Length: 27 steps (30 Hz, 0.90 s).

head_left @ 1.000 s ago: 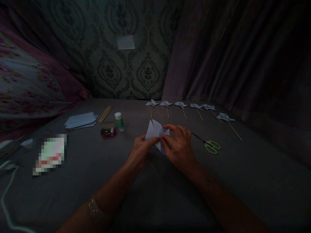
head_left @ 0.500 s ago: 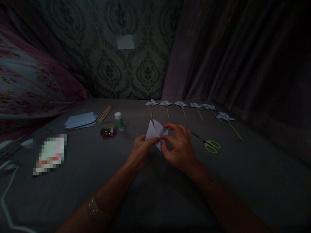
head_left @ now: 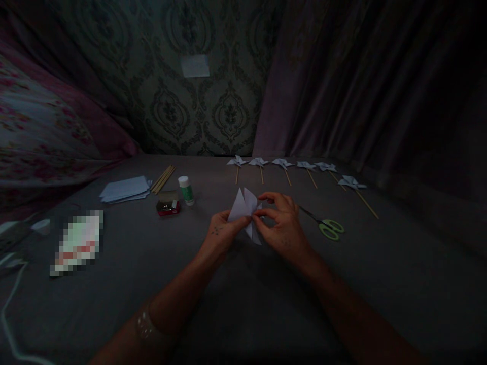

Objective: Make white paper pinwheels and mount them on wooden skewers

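A white paper pinwheel (head_left: 243, 205), partly folded, is held upright just above the grey cloth surface (head_left: 243, 304). My left hand (head_left: 221, 234) pinches its centre from the left, fingers closed on the paper. My right hand (head_left: 283, 225) grips it from the right, with thumb and forefinger pressed at the middle and another finger on the upper right flap. The lower point of the paper sticks out below my fingers.
Several finished pinwheels on sticks (head_left: 282, 166) lie in a row at the back. Green-handled scissors (head_left: 327, 227) lie right of my hands. At the left are a paper stack (head_left: 125, 188), wooden sticks (head_left: 163, 177), a glue bottle (head_left: 186, 190) and a small red box (head_left: 167, 204).
The flaps of the pinwheel have been drawn closer together and stand more upright. My right fingers have shifted on the upper right flap. Both hands stay in the same spot.
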Available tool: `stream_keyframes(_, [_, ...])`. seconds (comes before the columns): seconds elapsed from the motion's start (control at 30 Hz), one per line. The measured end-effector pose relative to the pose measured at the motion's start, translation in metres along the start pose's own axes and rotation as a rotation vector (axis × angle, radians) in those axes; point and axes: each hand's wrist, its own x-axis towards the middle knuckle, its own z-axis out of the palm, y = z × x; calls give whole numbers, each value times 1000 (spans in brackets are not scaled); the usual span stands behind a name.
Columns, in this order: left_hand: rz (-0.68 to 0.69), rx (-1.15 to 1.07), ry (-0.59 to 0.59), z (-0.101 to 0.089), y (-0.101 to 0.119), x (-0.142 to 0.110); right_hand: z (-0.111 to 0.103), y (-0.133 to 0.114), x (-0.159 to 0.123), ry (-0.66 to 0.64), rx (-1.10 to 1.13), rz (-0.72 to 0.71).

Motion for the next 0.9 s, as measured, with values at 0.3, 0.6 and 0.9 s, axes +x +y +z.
stream_keyframes(0.3, [21, 59, -5, -2, 1, 2, 1, -1, 0, 17, -20, -6])
stream_keyframes(0.6, [24, 80, 7, -2, 1, 1, 3, -4, -2, 21, -35, 10])
stream_keyframes(0.9, [-161, 104, 41, -8, 7, 6, -23, 4, 14, 13, 320, 251])
